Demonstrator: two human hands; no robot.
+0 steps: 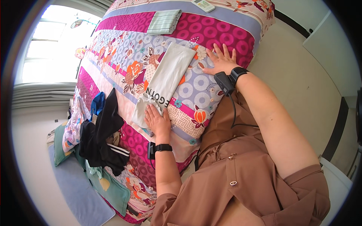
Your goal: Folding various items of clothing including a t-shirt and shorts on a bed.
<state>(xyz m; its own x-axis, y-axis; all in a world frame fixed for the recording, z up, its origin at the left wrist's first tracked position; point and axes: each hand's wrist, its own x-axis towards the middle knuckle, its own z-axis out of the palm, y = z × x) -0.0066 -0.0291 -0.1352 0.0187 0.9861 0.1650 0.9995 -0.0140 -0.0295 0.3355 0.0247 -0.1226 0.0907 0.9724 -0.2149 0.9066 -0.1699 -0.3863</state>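
Judging this white cloth (172, 69) light, limp, soft, best held by both ends, we lay left hand (156, 119) flat on its bunched end, right hand (222, 62) spread on the quilt (201, 88).

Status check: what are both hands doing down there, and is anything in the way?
Left hand on bunched end of pale lettered garment. Right hand spread on floral bedding beside it. No visible obstruction; black clothes lie apart, leftward.

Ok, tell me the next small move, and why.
Probably smooth the near end of the white cloth with the left hand: that end looks bunched under that hand, while the rest lies in a flat strip.
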